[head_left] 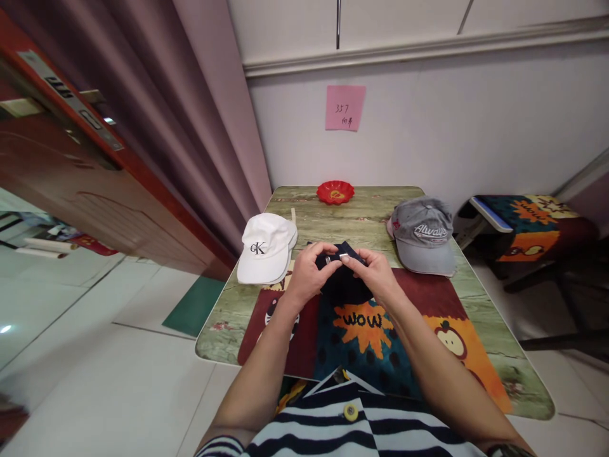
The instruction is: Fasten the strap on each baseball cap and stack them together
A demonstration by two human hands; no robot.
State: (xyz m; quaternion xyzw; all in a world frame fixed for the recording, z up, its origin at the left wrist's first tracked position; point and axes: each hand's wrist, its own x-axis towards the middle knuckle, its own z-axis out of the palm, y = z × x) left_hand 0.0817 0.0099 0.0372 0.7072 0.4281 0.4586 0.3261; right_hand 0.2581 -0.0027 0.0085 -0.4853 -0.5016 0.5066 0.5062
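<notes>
A dark navy cap (346,287) is in front of me above the printed mat, its shape partly covered by my fingers. My left hand (311,270) pinches the left part of its strap, near a small metal buckle (328,259). With thumb and fingers closed, my right hand (373,270) grips the strap on the other side, where a shiny metal piece (343,256) shows by the thumb. To the left lies a white cap (266,244) with black letters. On the right sits a grey cap (423,235) marked "Always".
A red scalloped dish (335,192) stands at the back of the green wood-patterned table (223,327). The colourful mat (364,349) covers the near part. A curtain and an open door (118,184) border the left, and a dark stool (561,298) is at the right.
</notes>
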